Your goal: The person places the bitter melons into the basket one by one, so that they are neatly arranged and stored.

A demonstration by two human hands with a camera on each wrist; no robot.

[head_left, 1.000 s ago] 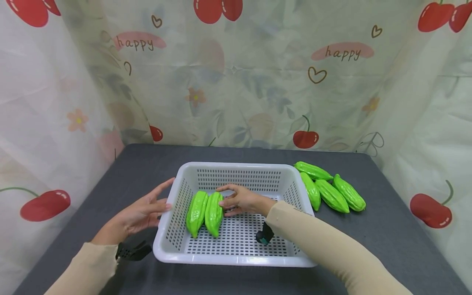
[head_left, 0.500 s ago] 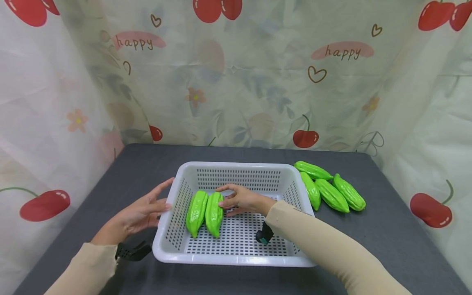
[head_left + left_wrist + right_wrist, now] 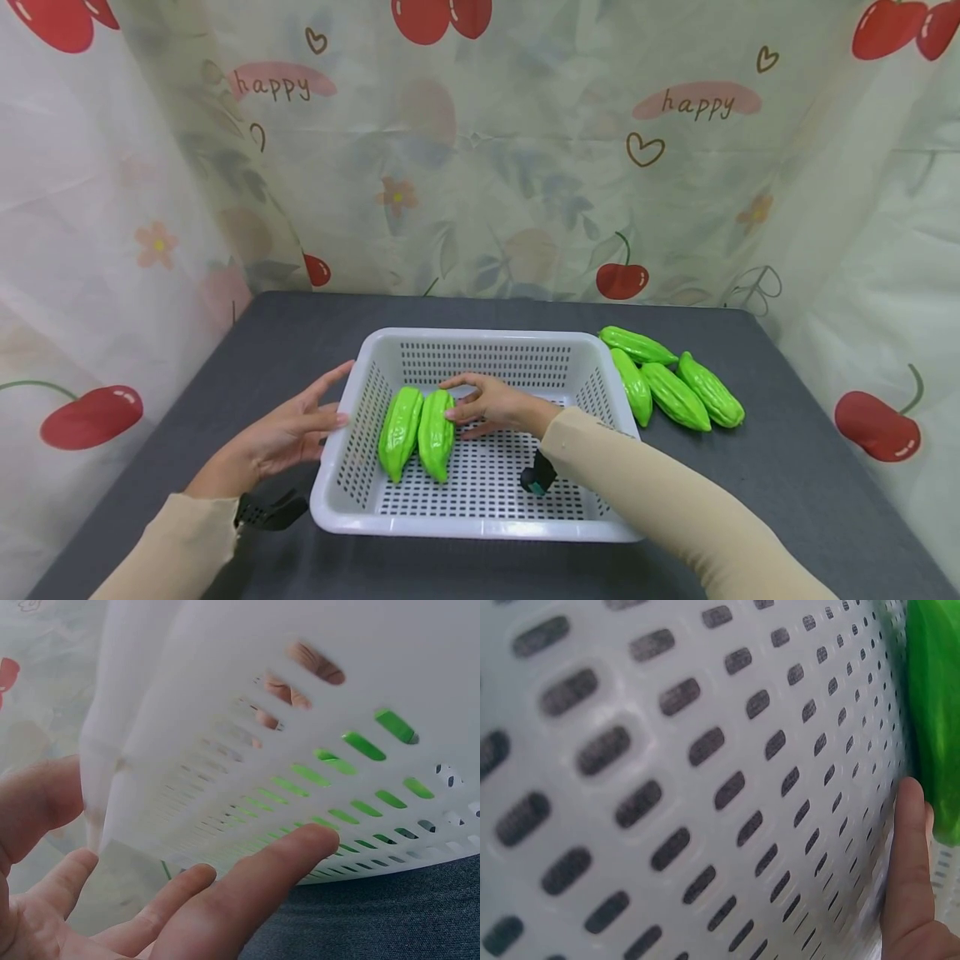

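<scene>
Inside the white perforated basket (image 3: 510, 527), two green ridged vegetables lie side by side at the left, one outer (image 3: 401, 433) and one inner (image 3: 436, 435). The right hand (image 3: 491, 408) reaches into the basket, its fingers at the upper right side of the inner vegetable. In the right wrist view a finger (image 3: 910, 862) extends beside the green vegetable (image 3: 936, 712). The left hand (image 3: 288, 429) is at the basket's left side with spread fingers. In the left wrist view its fingertips lie against or close to the perforated wall (image 3: 420, 667).
Several more green vegetables (image 3: 675, 398) lie on the dark table (image 3: 787, 467) just right of the basket. A printed curtain (image 3: 480, 167) stands behind and along both sides of the table. Black wrist straps (image 3: 272, 510) are on the forearms.
</scene>
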